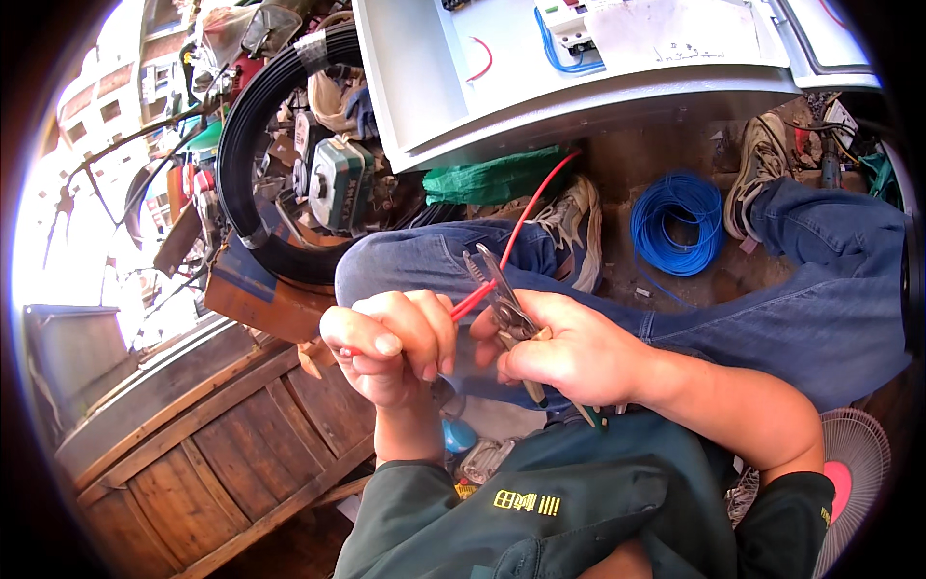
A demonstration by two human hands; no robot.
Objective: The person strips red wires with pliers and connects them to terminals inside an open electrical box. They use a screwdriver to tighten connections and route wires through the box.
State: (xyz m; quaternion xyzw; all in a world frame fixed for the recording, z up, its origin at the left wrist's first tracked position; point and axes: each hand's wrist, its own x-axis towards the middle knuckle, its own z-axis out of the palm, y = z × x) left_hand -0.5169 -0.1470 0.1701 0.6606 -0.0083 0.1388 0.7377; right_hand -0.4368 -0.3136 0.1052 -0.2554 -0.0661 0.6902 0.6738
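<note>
My left hand [391,343] is closed round a red wire [524,214], which runs up to the right past my knee and ends near a green sack [492,176]. My right hand [569,352] grips metal pliers [511,307], whose jaws point up and cross the red wire just above my fingers. Whether the jaws are closed on the wire I cannot tell. Both hands are over my lap.
A white metal enclosure [420,116] with breakers [569,19] lies ahead. A blue wire coil [656,241] sits between my feet. A black cable coil [236,164], tools and cardboard [251,294] are at the left, above wooden boards [222,463]. A fan [858,454] is at the right.
</note>
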